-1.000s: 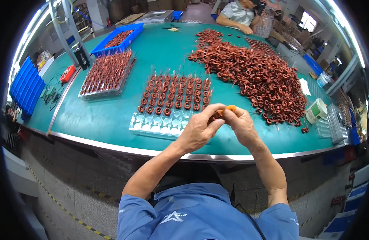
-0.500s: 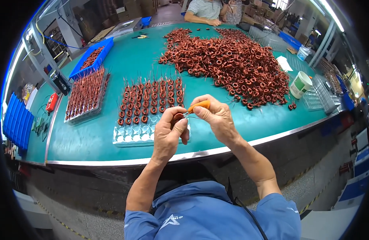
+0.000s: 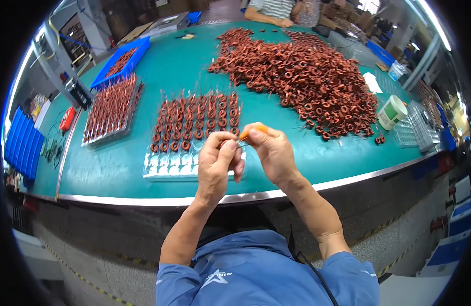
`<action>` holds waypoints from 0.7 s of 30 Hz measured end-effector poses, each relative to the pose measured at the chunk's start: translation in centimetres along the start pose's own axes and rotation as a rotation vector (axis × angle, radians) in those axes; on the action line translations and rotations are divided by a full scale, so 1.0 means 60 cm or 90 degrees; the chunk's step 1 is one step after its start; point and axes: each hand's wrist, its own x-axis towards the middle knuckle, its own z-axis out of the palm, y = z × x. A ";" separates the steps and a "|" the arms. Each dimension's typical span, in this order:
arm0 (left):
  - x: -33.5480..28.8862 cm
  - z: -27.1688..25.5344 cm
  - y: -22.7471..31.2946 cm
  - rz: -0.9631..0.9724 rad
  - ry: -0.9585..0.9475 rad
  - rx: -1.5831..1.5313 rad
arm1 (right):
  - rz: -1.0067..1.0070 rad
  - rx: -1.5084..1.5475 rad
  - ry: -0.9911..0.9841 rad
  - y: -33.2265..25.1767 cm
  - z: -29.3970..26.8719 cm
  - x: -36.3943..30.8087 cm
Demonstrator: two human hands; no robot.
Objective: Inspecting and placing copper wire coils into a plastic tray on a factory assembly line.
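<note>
My left hand (image 3: pixel 215 166) pinches a small reddish-brown wire-wound ring coil (image 3: pixel 224 145), mostly hidden by the thumb and fingers. Close beside it, my right hand (image 3: pixel 274 155) is closed around a small tool with an orange handle (image 3: pixel 258 130). The tool's thin tip meets the coil's wires between both hands, too small to make out exactly. Just beyond and left of my hands lies a clear plastic tray (image 3: pixel 169 167) with rows of upright ring coils (image 3: pixel 187 122), their wire ends pointing up. The tray's nearest rows of pockets hold no coils.
A large heap of ring coils (image 3: pixel 302 76) covers the table's far right. A second filled tray (image 3: pixel 111 115) and a blue bin (image 3: pixel 100 77) stand left. A white-green tub (image 3: pixel 392 112) sits near clear trays at right. Across the table, another person's arm (image 3: pixel 268 19) rests.
My hands stay together at the coil, and the right hand has turned slightly with the orange-handled tool. The coil is now more covered by my left fingers. The whole view has shifted slightly.
</note>
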 end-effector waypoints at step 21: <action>0.007 -0.033 0.002 0.046 -0.072 0.193 | -0.038 -0.293 0.062 0.014 0.002 -0.028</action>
